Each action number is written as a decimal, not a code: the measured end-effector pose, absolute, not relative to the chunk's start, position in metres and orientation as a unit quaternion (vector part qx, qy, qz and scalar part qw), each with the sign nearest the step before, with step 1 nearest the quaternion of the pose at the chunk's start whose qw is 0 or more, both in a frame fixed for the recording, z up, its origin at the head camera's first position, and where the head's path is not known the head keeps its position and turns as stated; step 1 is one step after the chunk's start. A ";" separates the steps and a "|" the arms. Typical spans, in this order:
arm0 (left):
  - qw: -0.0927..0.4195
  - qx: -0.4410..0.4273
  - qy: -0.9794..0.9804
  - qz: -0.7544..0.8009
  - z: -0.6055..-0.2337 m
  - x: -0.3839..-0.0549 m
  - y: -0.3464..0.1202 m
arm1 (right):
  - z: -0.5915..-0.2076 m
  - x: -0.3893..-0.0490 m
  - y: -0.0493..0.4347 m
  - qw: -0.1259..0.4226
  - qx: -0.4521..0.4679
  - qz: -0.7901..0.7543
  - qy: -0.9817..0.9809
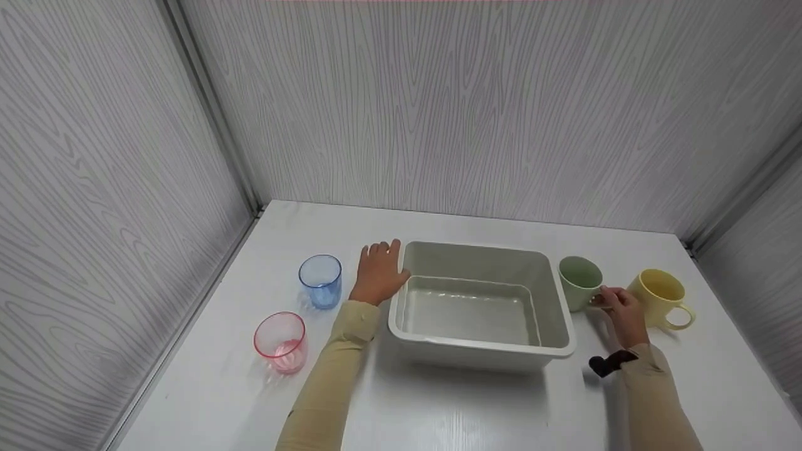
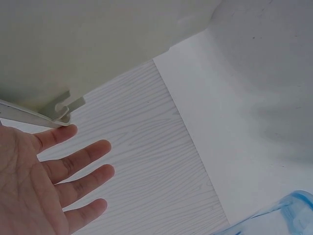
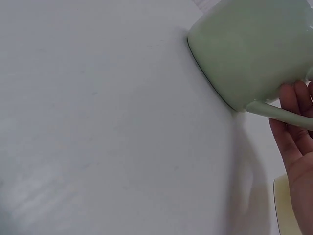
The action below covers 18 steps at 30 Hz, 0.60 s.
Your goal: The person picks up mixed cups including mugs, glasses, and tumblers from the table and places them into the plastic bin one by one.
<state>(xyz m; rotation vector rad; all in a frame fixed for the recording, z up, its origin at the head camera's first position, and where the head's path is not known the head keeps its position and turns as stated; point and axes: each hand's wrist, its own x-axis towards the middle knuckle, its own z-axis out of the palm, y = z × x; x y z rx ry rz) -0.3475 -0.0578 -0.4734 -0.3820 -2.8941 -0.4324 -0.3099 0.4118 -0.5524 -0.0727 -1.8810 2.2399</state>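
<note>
A grey-white plastic basin (image 1: pixel 476 354) stands in the middle of the table. At its left rim is my left hand (image 1: pixel 378 273), fingers spread and straight, thumb over the rim. The left wrist view shows the open palm (image 2: pixel 24 176) with one finger against the rim's underside. On the basin's other side, my right hand (image 1: pixel 623 313) grips the handle (image 3: pixel 279 113) of a green mug (image 1: pixel 578 294). Some fingers pass through the handle in the right wrist view. That mug (image 3: pixel 249 49) appears upright beside the basin. A yellow mug (image 1: pixel 655 304) stands just right of this hand.
Left of the basin are a clear blue cup (image 1: pixel 322 291) and, nearer the front, a clear pink cup (image 1: pixel 285 354). Wood-grain panels (image 1: pixel 438 113) enclose the white table (image 1: pixel 463 413) at the back and sides. A dark object (image 1: pixel 611 362) sits at the right wrist.
</note>
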 end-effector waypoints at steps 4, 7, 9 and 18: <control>0.093 -0.129 -0.976 -0.147 -0.473 -0.347 -0.058 | -0.551 -0.310 0.414 0.090 -0.036 0.745 -0.660; 0.093 -0.130 -0.976 -0.147 -0.473 -0.347 -0.058 | -0.549 -0.308 0.415 0.078 -0.046 0.735 -0.672; 0.093 -0.132 -0.976 -0.147 -0.473 -0.347 -0.058 | -0.548 -0.307 0.416 0.071 -0.049 0.732 -0.676; 0.092 -0.134 -0.975 -0.150 -0.473 -0.348 -0.059 | -0.547 -0.307 0.416 0.064 -0.045 0.720 -0.689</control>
